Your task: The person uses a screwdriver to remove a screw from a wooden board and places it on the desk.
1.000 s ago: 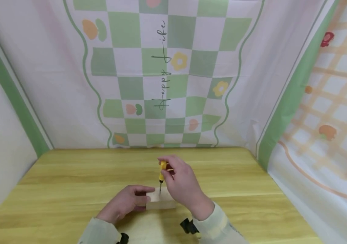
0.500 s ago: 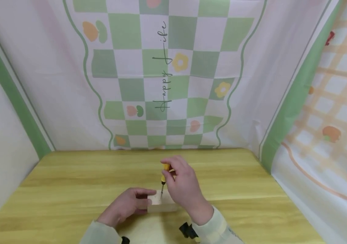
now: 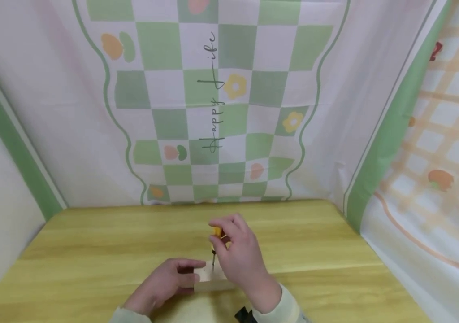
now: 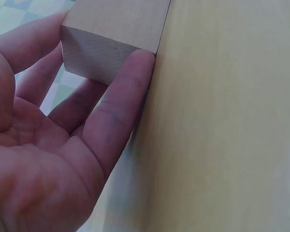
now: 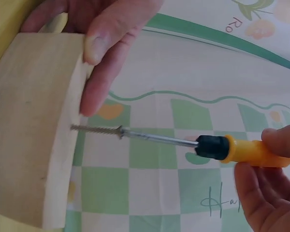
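A pale wooden block (image 3: 213, 285) lies on the table, small holes in its top face. My left hand (image 3: 170, 279) grips its left end, and in the left wrist view the fingers (image 4: 121, 106) press around that end. My right hand (image 3: 242, 253) holds a yellow-handled screwdriver (image 5: 246, 151) upright by its handle, with thumb and fingers around it. Its metal shaft meets the head of a long screw (image 5: 96, 129). The screw's tip touches or enters the block's top, and most of its thread is exposed; the depth cannot be told.
The wood-grain table (image 3: 104, 242) runs back to a green-and-white checked cloth (image 3: 217, 112). Further cloth hangs at the left and right sides. A black wrist-camera mount (image 3: 244, 315) sits by the right sleeve.
The head view has tilted, so hands and block appear lower in it. My right fingers have shifted slightly around the screwdriver handle. The left hand keeps its grip on the block.
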The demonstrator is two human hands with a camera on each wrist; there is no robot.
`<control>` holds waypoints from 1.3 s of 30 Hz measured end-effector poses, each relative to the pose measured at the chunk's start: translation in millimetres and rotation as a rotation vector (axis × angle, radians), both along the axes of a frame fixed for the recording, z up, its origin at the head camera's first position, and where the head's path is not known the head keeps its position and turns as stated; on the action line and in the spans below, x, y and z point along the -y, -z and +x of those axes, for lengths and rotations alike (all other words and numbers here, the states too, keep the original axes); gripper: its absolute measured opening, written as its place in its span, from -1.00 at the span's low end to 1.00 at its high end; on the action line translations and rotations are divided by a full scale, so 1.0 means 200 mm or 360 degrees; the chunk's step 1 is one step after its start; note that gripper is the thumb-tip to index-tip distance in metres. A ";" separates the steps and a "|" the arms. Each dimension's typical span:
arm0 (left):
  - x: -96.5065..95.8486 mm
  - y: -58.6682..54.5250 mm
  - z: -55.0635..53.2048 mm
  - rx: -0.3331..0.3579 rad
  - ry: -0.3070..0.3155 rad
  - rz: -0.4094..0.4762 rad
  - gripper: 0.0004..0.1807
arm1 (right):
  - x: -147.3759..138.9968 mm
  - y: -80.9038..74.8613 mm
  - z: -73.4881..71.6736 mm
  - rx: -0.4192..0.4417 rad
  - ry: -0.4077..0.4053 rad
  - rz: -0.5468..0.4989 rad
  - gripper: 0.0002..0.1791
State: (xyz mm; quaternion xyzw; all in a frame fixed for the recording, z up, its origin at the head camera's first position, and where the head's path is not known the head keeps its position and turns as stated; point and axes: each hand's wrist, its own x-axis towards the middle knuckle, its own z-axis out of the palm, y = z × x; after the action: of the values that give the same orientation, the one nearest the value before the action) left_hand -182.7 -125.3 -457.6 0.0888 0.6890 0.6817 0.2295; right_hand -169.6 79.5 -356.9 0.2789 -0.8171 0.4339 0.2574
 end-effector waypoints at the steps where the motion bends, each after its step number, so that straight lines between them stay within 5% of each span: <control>1: 0.00 0.00 0.01 -0.0005 -0.0002 0.0000 -0.58 | 0.00 0.00 0.00 -0.0008 -0.0021 0.0001 -0.66; 8: 0.01 0.00 0.03 -0.0027 -0.0012 0.0007 -0.57 | 0.02 -0.02 0.02 -0.0068 -0.0080 0.0016 -0.67; 13: 0.00 -0.01 0.02 -0.0038 -0.0030 -0.0004 -0.57 | 0.01 -0.03 0.02 0.0000 0.0039 0.0009 -0.72; 22: 0.00 -0.03 0.01 -0.0031 -0.0047 -0.0047 -0.58 | 0.01 -0.02 0.01 0.0078 -0.0038 0.0055 -0.65; 32: -0.01 -0.02 0.00 -0.0044 -0.0005 -0.0027 -0.58 | 0.00 0.00 0.00 -0.0117 -0.0004 -0.0041 -0.73; 39: -0.01 0.00 0.00 -0.0047 -0.0012 -0.0037 -0.58 | 0.01 -0.01 0.00 -0.0125 -0.0056 -0.0045 -0.71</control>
State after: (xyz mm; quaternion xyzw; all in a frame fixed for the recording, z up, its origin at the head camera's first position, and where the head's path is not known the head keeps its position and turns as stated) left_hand -183.2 -123.0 -457.3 0.0937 0.7006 0.6730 0.2177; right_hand -169.6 76.6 -355.5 0.3065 -0.7951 0.4386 0.2855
